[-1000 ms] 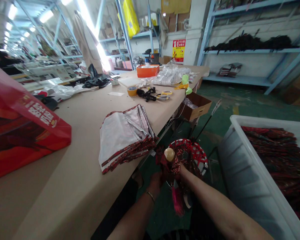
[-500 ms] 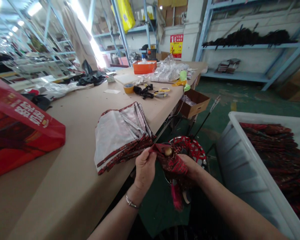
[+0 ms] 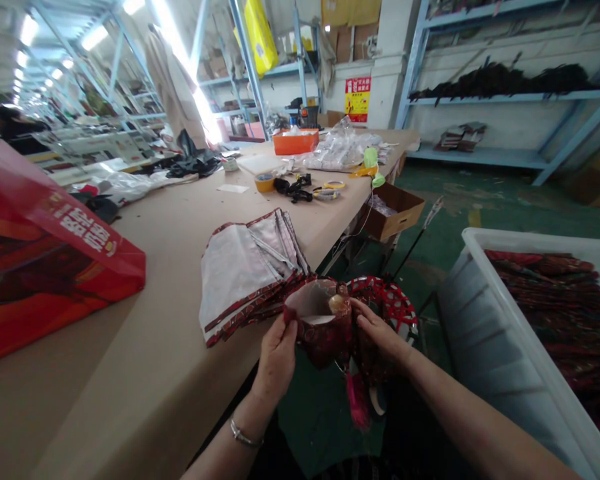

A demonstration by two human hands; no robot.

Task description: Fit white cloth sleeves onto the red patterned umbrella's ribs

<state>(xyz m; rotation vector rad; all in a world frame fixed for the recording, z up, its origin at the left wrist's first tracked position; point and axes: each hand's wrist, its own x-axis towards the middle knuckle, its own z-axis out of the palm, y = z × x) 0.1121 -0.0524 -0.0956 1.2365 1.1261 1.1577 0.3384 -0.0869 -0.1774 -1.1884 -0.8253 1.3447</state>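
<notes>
Between my hands is a dark red patterned fabric piece [image 3: 325,340], held spread like a pouch so that its pale inside shows. My left hand [image 3: 276,357] pinches its left edge between thumb and fingers. At the right edge my right hand [image 3: 380,333] grips the cloth, close to a round gold-coloured piece [image 3: 337,305] whose kind I cannot tell. More of the patterned cloth hangs below the right hand. Just left of it, a stack of folded fabric pieces [image 3: 245,260] with pale lining and red patterned borders lies on the table edge.
The brown-covered table [image 3: 170,267] bears a red bag [image 3: 60,267], yellow tape [image 3: 265,182], scissors [image 3: 327,193] and an orange box [image 3: 296,141]. A red-latticed round seat [image 3: 403,303] stands below. On the right is a white bin [image 3: 480,333] with folded patterned cloth.
My left hand has moved left and slightly down, pulling the cloth's edge outward. The bunched fabric is now spread, with its pale inside showing. The view has shifted slightly.
</notes>
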